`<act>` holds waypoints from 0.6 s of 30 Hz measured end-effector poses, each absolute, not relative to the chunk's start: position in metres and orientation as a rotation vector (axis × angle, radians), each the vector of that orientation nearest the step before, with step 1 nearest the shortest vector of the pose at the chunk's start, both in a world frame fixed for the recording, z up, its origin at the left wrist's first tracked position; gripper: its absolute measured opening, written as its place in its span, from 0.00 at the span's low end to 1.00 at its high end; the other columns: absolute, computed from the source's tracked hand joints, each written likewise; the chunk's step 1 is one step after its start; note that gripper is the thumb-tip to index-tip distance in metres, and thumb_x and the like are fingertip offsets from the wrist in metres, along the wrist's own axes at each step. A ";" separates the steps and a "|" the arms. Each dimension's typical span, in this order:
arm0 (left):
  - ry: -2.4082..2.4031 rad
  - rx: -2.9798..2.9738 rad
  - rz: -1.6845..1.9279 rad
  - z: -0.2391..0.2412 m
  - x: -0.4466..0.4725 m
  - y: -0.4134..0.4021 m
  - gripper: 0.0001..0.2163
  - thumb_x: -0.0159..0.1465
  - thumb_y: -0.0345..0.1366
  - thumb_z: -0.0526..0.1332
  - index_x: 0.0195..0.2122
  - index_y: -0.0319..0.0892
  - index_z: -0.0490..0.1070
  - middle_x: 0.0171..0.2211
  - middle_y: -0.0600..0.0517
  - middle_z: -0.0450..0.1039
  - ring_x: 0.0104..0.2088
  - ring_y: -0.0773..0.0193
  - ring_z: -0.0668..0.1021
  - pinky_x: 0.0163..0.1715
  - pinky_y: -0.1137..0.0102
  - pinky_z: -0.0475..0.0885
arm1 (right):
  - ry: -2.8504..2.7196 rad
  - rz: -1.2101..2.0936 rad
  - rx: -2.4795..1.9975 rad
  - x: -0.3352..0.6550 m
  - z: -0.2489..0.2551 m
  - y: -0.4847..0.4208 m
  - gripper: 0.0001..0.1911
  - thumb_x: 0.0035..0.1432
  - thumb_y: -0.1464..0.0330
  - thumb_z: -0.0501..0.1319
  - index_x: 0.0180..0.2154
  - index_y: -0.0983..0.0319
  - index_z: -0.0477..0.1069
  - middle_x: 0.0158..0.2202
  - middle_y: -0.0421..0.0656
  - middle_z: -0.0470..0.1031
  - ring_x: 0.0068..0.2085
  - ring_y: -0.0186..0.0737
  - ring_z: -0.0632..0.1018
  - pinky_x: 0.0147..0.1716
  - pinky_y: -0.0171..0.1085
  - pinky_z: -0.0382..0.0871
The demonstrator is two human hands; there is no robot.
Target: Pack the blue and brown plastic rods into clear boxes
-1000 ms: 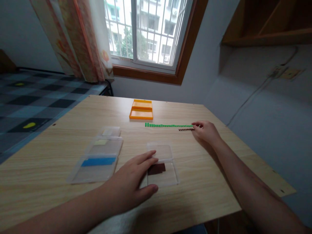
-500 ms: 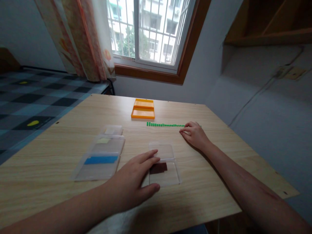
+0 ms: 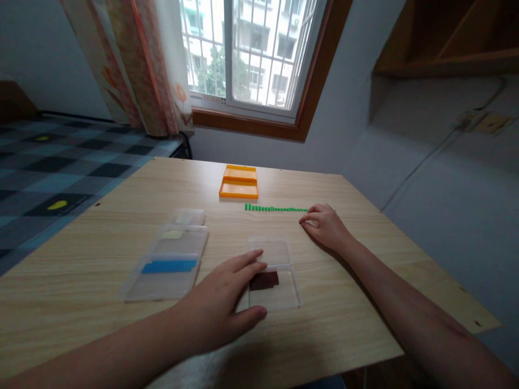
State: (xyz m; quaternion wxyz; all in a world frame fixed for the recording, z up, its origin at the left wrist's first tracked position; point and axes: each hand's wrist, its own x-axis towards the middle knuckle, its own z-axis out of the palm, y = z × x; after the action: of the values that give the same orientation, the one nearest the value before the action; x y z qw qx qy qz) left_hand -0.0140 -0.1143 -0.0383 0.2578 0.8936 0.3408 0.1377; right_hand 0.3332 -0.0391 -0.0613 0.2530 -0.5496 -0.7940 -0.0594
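Note:
My left hand lies with its fingers spread at the left edge of an opened clear plastic case. A block of dark brown pieces sits in the case's near half, partly behind my fingers. Farther right, my right hand rests low on the table, thumb and fingertips pinched together; whatever is between them is too small to make out. Just beyond it runs a line of small green pieces, taller at the left end. My right hand hides part of the line's right end.
On the left of the wooden table lies another clear case with a blue strip and a pale yellow piece. An open orange case stands at the back. A bed is beyond the left edge.
My right fingertips have dipped slightly towards the table. The whole view has shifted very little; my left hand, the cases and the green line stay as they were.

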 end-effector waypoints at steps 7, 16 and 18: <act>0.928 2.403 0.384 -0.038 -0.013 -0.114 0.31 0.61 0.41 0.67 0.66 0.47 0.67 0.72 0.44 0.59 0.69 0.44 0.66 0.66 0.49 0.65 | -2.186 -0.075 -1.478 0.329 -0.054 -0.048 0.07 0.61 0.67 0.66 0.39 0.58 0.84 0.40 0.48 0.80 0.44 0.48 0.76 0.47 0.45 0.67; 0.949 2.395 0.351 -0.031 -0.012 -0.116 0.31 0.61 0.42 0.67 0.66 0.45 0.67 0.71 0.43 0.59 0.69 0.44 0.67 0.66 0.49 0.65 | -2.169 0.001 -1.478 0.321 -0.049 -0.056 0.07 0.61 0.70 0.66 0.33 0.59 0.83 0.37 0.48 0.81 0.43 0.48 0.76 0.45 0.45 0.67; 0.941 2.392 0.371 -0.032 -0.012 -0.116 0.31 0.61 0.41 0.67 0.66 0.46 0.68 0.71 0.43 0.60 0.68 0.44 0.67 0.66 0.50 0.65 | -2.172 0.030 -1.445 0.316 -0.039 -0.065 0.06 0.61 0.69 0.66 0.33 0.58 0.83 0.38 0.47 0.81 0.43 0.47 0.77 0.46 0.45 0.68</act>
State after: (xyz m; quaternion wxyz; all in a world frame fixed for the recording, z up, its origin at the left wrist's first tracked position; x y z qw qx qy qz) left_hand -0.0122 -0.1159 -0.0320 0.2688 0.8871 0.3491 0.1375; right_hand 0.3160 -0.0647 -0.0387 0.2631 -0.5345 -0.8031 0.0112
